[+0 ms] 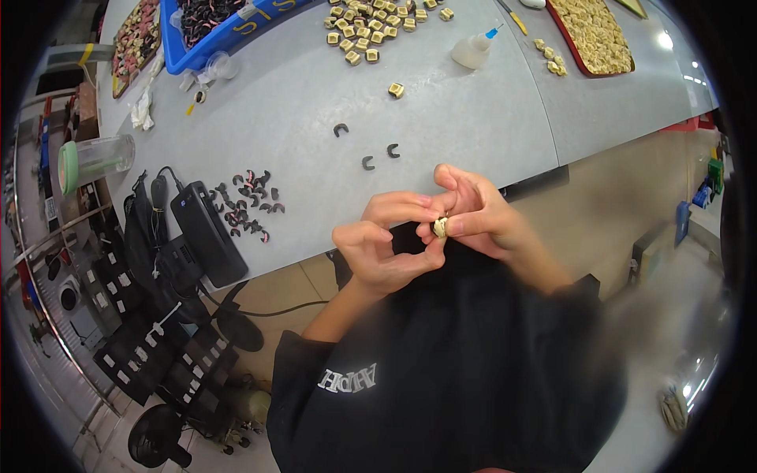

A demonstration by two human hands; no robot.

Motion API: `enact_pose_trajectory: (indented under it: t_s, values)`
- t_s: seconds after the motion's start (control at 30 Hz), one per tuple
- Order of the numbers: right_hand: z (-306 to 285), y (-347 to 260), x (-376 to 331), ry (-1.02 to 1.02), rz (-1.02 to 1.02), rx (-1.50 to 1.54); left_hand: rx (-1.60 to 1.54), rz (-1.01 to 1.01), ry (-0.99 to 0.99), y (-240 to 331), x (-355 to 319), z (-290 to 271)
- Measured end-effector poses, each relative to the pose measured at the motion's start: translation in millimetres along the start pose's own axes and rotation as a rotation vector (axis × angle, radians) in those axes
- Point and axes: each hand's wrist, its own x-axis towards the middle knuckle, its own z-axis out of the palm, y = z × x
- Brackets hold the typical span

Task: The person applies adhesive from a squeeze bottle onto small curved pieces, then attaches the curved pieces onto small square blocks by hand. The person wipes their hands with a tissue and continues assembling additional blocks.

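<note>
A small cream-and-dark block (439, 228) is held up in front of my chest, just off the table's near edge. My right hand (485, 217) pinches it between the thumb and curled fingers. My left hand (386, 240) closes on it from the other side, index fingertip above and thumb below; the fingers partly cover the block. Beyond my hands lie dark U-shaped pieces (393, 150) on the grey table (276, 87), spaced apart. One similar cream block (396, 91) rests farther back by itself.
Several cream blocks (371, 31) cluster at the back. A blue bin (177, 39) of dark pieces stands back left, a red tray (591, 35) back right. A squeeze bottle (473, 51) stands near it. Dark pieces (248, 201) and a black device (209, 232) lie left.
</note>
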Motion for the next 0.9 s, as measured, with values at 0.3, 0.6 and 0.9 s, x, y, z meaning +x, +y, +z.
enact_pose_trajectory:
  t_s: [0.3, 0.6, 0.9]
  values:
    - [-18.6, -18.4, -2.7, 0.450, -0.799, -1.137, 0.730, 0.050, -0.053, -3.0, 16.3, -38.3]
    - [-48.3, -53.5, -8.8, 0.661, -0.995, -1.581, 0.715, -0.272, -0.018, -14.9, 25.1, -37.0]
    - [-93.7, -136.7, -23.2, 1.144, -1.052, -1.625, 0.716, -0.226, -0.030, -21.3, 21.8, -40.2]
